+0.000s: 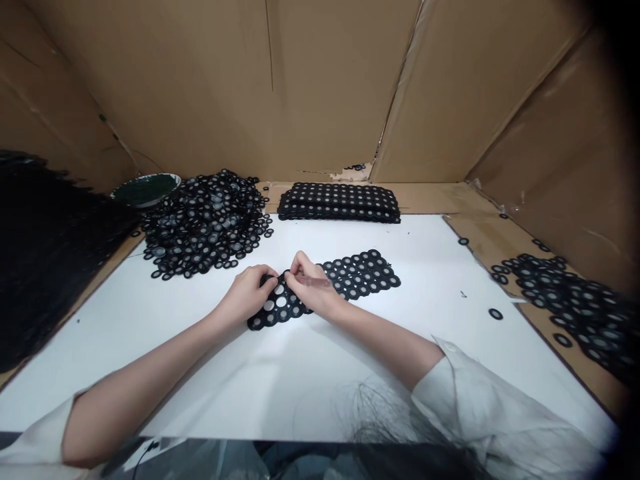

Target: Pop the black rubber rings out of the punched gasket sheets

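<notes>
A black sheet of joined rings point(357, 275) lies on the white table top point(430, 320) in the middle. My left hand point(247, 293) rests on the sheet's near left end, fingers curled and pinching its edge. My right hand point(310, 283) lies over the sheet just to the right, fingers closed round a thin pinkish tool point(316, 283) and pressed to the same spot. The near end of the sheet shows holes where rings are out.
A heap of loose black rings point(205, 223) lies at the back left beside a green dish point(145, 189). A stack of ring sheets point(340, 201) sits at the back. More rings point(575, 307) spread along the right. Cardboard walls point(320, 80) enclose the table.
</notes>
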